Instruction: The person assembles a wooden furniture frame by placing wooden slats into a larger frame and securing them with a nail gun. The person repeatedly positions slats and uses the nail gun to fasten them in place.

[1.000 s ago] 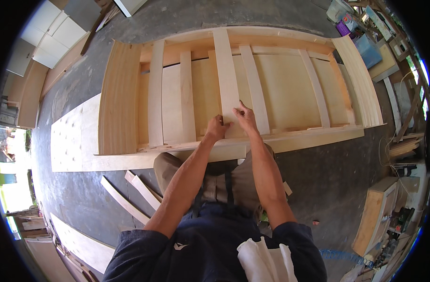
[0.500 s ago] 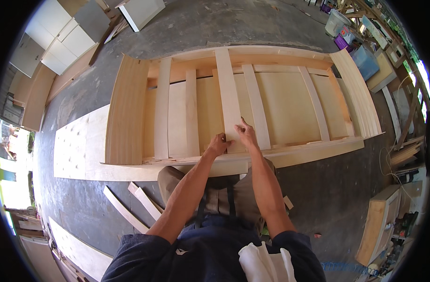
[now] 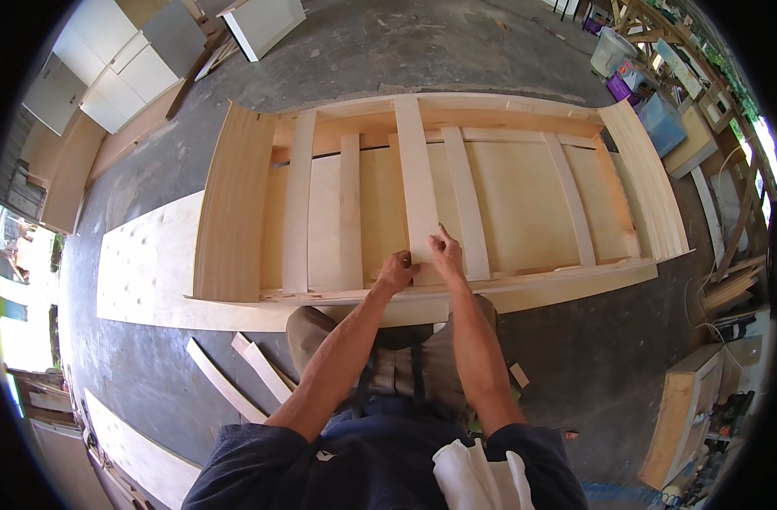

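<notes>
A long, pale wooden slat (image 3: 418,170) runs from the far side to the near side of a shallow wooden frame (image 3: 227,204). At its near end my left hand (image 3: 398,271) is closed on the left edge, the fingers curled and partly hidden. My right hand (image 3: 446,254) holds the right edge of the same slat, fingers bent, a little farther up than the left. Narrower slats flank it: one on the right (image 3: 466,204), and others on the left (image 3: 350,204). Beneath the slats shows a light plywood panel (image 3: 520,200).
The frame lies on the concrete floor (image 3: 346,51), partly over a plywood sheet (image 3: 146,263). Loose wood strips (image 3: 223,378) lie left of my legs. White cabinets (image 3: 108,59) stand far left; plastic bins (image 3: 660,123) and a wooden drawer-like box (image 3: 681,416) are on the right.
My right hand has slid slightly nearer along the slat, and its fingers are more bent. The left hand stays at the slat's near end. The whole view has shifted a little.
</notes>
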`<state>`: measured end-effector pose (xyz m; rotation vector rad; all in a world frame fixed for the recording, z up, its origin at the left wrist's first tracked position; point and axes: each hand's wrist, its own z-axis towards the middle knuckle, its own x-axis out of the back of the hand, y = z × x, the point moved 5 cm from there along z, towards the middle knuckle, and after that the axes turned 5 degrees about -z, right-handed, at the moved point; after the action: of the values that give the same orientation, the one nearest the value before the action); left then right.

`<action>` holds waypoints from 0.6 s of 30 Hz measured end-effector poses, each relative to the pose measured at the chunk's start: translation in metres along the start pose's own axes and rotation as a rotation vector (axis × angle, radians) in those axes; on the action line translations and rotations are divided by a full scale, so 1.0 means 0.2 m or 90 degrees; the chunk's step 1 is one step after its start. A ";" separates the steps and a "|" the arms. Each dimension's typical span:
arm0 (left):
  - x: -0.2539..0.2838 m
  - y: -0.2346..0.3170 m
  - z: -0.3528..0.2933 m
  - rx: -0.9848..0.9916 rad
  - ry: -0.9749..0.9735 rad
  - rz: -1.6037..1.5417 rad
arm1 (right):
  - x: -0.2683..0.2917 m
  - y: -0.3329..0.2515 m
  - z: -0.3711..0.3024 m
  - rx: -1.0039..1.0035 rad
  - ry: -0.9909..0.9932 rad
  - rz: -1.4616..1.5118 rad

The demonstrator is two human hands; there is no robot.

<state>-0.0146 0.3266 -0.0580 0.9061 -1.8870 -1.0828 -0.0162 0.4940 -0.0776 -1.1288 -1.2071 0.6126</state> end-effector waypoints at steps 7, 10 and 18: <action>0.03 0.01 0.00 0.015 -0.017 0.039 | 0.00 -0.04 -0.02 -0.039 -0.029 -0.011; -0.01 0.08 0.03 0.052 -0.059 0.008 | 0.06 -0.02 0.03 -0.062 -0.023 -0.103; 0.04 -0.06 0.04 0.059 -0.032 0.059 | 0.15 -0.05 -0.10 -0.205 -0.376 -0.405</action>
<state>-0.0238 0.3172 -0.0703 0.8413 -2.0144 -0.9788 0.0091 0.5091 -0.0558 -0.7564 -2.1196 0.2598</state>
